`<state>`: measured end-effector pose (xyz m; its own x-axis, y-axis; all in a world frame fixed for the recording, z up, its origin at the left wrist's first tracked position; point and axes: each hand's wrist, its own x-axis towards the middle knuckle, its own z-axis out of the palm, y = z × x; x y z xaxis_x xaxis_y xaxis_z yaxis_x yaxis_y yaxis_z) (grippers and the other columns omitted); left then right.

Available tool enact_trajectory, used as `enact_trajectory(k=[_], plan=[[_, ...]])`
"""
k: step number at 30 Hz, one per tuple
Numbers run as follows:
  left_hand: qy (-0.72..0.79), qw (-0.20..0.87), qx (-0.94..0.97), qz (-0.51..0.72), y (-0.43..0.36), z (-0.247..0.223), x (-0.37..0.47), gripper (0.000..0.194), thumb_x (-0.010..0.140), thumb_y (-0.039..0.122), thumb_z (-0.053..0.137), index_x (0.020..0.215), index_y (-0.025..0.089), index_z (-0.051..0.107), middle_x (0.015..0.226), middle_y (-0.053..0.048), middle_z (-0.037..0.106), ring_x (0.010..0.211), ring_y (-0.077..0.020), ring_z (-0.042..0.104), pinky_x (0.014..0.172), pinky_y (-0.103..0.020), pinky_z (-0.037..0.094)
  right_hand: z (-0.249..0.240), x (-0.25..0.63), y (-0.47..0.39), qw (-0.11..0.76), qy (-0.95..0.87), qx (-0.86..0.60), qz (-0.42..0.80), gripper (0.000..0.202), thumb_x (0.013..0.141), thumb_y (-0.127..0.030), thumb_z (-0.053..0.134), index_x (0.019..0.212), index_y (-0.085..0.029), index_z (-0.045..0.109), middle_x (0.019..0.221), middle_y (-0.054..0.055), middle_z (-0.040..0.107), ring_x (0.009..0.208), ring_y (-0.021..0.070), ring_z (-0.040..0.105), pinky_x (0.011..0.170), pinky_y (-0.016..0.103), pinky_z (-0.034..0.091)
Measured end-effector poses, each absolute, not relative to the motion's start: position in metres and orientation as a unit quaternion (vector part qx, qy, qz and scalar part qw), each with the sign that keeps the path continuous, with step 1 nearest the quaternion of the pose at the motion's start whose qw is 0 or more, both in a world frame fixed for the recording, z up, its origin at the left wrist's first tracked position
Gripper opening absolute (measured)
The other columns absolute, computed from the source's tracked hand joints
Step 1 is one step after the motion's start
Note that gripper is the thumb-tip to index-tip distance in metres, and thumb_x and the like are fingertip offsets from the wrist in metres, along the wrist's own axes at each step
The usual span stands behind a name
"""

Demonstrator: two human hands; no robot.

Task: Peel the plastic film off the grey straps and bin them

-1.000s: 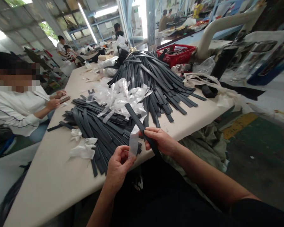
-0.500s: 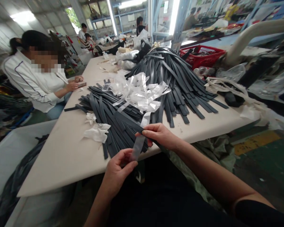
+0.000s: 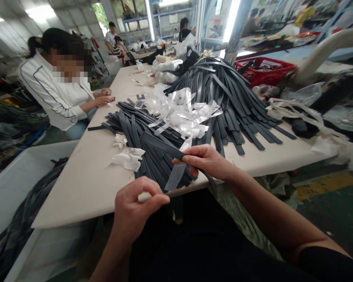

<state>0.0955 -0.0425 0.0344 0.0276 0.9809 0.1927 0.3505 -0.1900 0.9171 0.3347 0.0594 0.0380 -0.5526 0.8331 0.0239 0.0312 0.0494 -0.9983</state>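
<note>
My right hand (image 3: 207,161) pinches a dark grey flat strap (image 3: 161,147) between thumb and fingers. The strap's tail hangs below that hand, past the table edge. A translucent film strip (image 3: 175,176) passes under the strap at my right fingers and slants down toward my left hand (image 3: 139,203). My left hand is closed in a pinch, thumb against bent forefinger, and the strip's lower corner meets its fingertips. Beneath lies a spread of similar dark straps (image 3: 129,135), with a heap of crumpled clear film (image 3: 184,111) on top.
A larger pile of dark straps (image 3: 223,94) drapes over the table (image 3: 76,180). Behind it stands a red basket (image 3: 266,72). Crumpled white scraps (image 3: 129,158) lie left of the straps. A white bin (image 3: 47,156) holds more straps. A person in white (image 3: 57,90) sits across the left side.
My left hand has moved left and a little down, with its grip narrowed to the strip's corner. My right hand still holds the strap. The whole view has shifted slightly.
</note>
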Motion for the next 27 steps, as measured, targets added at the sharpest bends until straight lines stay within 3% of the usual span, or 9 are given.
enact_trajectory(k=[2,5,10,12,15,18,22,27], plan=[[0.547,0.388,0.624,0.401,-0.021,0.022,0.100,0.021,0.074,0.042,0.078,0.078,0.024,0.071,0.080,-0.001,0.072,0.077,-0.0195,0.064,0.075,-0.032,0.050,0.038,0.335,0.058,0.326,-0.650,-0.332,0.601,0.041,0.086,-0.048,0.068,0.098,-0.009,0.076,0.060,0.000,0.063,0.044,0.0071,0.051,0.043,0.018,0.037],[0.530,0.476,0.630,0.310,-0.008,0.006,0.105,0.030,0.081,0.043,0.072,0.103,0.023,0.074,0.100,-0.003,0.076,0.092,-0.0220,0.067,0.085,-0.032,0.049,0.036,0.334,0.057,0.314,-0.663,-0.328,0.595,0.038,0.087,-0.045,0.066,0.096,-0.009,0.076,0.062,0.000,0.063,0.044,0.0065,0.051,0.043,0.018,0.037],[0.514,0.548,0.610,0.251,-0.010,-0.002,0.114,0.028,0.087,0.044,0.066,0.090,0.020,0.079,0.089,-0.005,0.077,0.084,-0.0219,0.068,0.077,-0.030,0.049,0.031,0.330,0.060,0.313,-0.660,-0.331,0.597,0.039,0.086,-0.048,0.065,0.095,-0.010,0.075,0.065,0.000,0.063,0.045,0.0068,0.052,0.043,0.018,0.039],[0.518,0.564,0.571,0.295,-0.006,-0.005,0.114,0.026,0.082,0.043,0.072,0.081,0.018,0.079,0.081,-0.006,0.077,0.076,-0.0197,0.067,0.073,-0.028,0.050,0.028,0.331,0.061,0.325,-0.654,-0.343,0.591,0.039,0.086,-0.048,0.066,0.095,-0.011,0.075,0.061,-0.001,0.060,0.045,0.0073,0.052,0.044,0.018,0.039],[0.499,0.603,0.418,0.462,0.005,-0.011,0.111,0.028,0.067,0.042,0.086,0.066,0.016,0.074,0.067,-0.004,0.073,0.064,-0.0146,0.065,0.066,-0.024,0.053,0.022,0.334,0.058,0.367,-0.634,-0.381,0.564,0.042,0.086,-0.050,0.065,0.100,-0.012,0.074,0.059,-0.002,0.058,0.046,0.0092,0.054,0.045,0.020,0.040],[0.445,0.630,0.209,0.602,0.015,-0.016,0.107,0.035,0.052,0.032,0.095,0.065,0.016,0.068,0.066,0.001,0.071,0.058,-0.0117,0.065,0.062,-0.023,0.057,0.015,0.340,0.044,0.378,-0.632,-0.423,0.528,0.041,0.089,-0.051,0.061,0.096,-0.013,0.073,0.057,-0.002,0.057,0.045,0.0107,0.053,0.045,0.021,0.040],[0.420,0.646,0.059,0.635,0.020,-0.015,0.111,0.017,0.074,0.022,0.083,0.075,0.016,0.067,0.070,0.000,0.074,0.062,-0.0126,0.070,0.065,-0.025,0.061,0.003,0.343,0.014,0.338,-0.723,-0.433,0.418,0.032,0.093,-0.038,0.056,0.072,-0.016,0.067,0.058,0.000,0.054,0.052,0.0110,0.050,0.050,0.023,0.038],[0.419,0.648,0.020,0.636,0.020,-0.010,0.126,0.009,0.090,0.018,0.068,0.081,0.016,0.067,0.075,-0.001,0.076,0.067,-0.0133,0.073,0.065,-0.024,0.061,-0.005,0.338,-0.011,0.315,-0.780,-0.410,0.352,0.025,0.092,-0.026,0.053,0.070,-0.016,0.061,0.066,0.001,0.055,0.059,0.0117,0.050,0.056,0.024,0.036]])
